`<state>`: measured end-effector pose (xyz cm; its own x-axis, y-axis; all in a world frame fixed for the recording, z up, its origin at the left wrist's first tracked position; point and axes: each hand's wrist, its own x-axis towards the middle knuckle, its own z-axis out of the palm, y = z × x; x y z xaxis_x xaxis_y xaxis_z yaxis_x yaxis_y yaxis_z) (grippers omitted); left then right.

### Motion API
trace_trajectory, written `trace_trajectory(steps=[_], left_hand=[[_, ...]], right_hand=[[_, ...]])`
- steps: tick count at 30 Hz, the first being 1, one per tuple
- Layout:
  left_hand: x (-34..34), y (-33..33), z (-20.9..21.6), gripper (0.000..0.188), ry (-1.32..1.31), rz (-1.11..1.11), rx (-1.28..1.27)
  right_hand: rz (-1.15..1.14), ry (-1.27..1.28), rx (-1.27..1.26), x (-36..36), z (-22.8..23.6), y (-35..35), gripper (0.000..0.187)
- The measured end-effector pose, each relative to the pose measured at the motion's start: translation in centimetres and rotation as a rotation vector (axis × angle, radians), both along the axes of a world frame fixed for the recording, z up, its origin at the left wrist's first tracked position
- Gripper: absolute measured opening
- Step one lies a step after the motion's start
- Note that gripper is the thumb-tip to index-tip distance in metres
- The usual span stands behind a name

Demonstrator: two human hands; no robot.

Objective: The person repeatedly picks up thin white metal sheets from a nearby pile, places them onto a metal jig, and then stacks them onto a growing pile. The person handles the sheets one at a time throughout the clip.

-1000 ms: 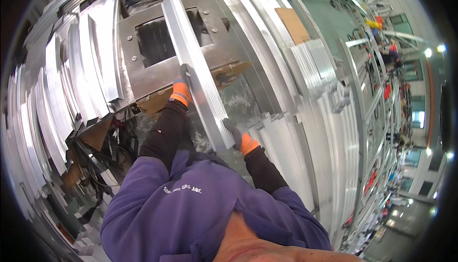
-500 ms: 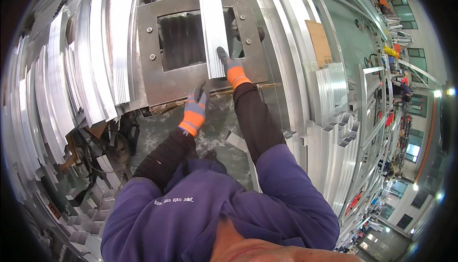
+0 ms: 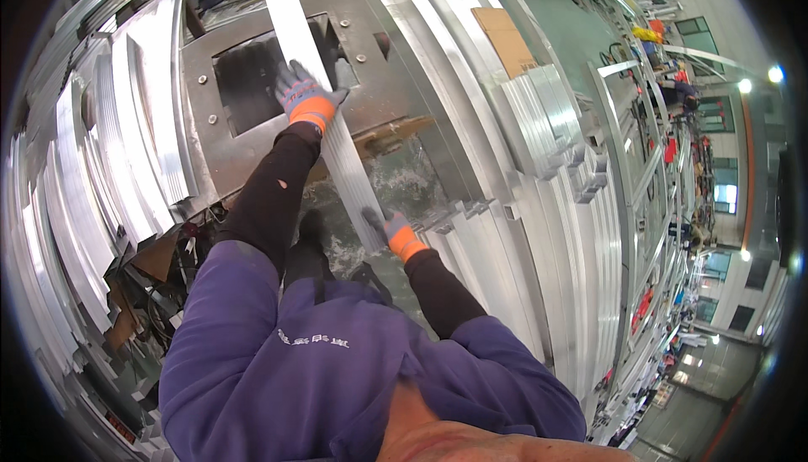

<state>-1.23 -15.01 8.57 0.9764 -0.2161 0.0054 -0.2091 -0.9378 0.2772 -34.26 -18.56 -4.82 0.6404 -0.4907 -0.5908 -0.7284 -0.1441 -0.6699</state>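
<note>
A long silvery aluminium profile (image 3: 338,146) with fine grooves slants across a dark metal machine plate (image 3: 244,146) and over its rectangular opening, its near end reaching past the plate toward me. My left hand (image 3: 307,96), in a grey and orange glove, lies on top of the profile over the opening, fingers spread and thumb out to the right. Lower down, my right hand (image 3: 396,233), gloved alike, grips the profile's right edge close to the near end, thumb on top. Its other fingers are mostly hidden.
Stacked aluminium profiles (image 3: 143,117) stand at the left, and more long profiles (image 3: 484,268) run along the right. A flat piece of cardboard (image 3: 503,41) rests on those at the right. A wooden strip (image 3: 394,135) lies along the plate's near edge.
The profile has come toward me and now slants. My left hand has moved from the plate's near edge onto the profile; my right hand has come closer to my body. The view has turned.
</note>
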Motion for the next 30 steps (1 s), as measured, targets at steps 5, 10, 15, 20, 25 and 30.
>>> trace_trajectory(steps=[5, 10, 15, 20, 25, 30], left_hand=[[-12.3, 2.0, -2.3, 0.117, 0.061, 0.083, -0.228], [-23.3, 3.0, -1.3, 0.108, 0.229, 0.105, -0.205], [-23.3, 2.9, -3.3, 0.089, 0.414, -0.026, -0.149], [-22.1, -1.8, 1.4, 0.082, 0.194, -0.232, -0.279], [-25.5, -4.6, 15.1, 0.089, 0.186, -0.572, -0.301], [-26.7, -3.4, 13.5, 0.075, 0.013, -0.848, 0.014]], right_hand=[[-0.02, -0.078, 0.124, -11.2, 2.4, 2.2, 0.067], [0.06, 0.087, 0.08, -21.6, 5.3, 3.5, 0.085], [0.107, 0.301, -0.17, -24.4, 8.8, 3.0, 0.096], [0.019, 0.064, -0.438, -24.0, 10.0, 2.0, 0.096], [-0.031, -0.479, -0.704, -20.9, 14.0, 0.8, 0.077], [-0.112, -0.772, -1.135, -17.4, 25.5, -1.3, 0.062]])
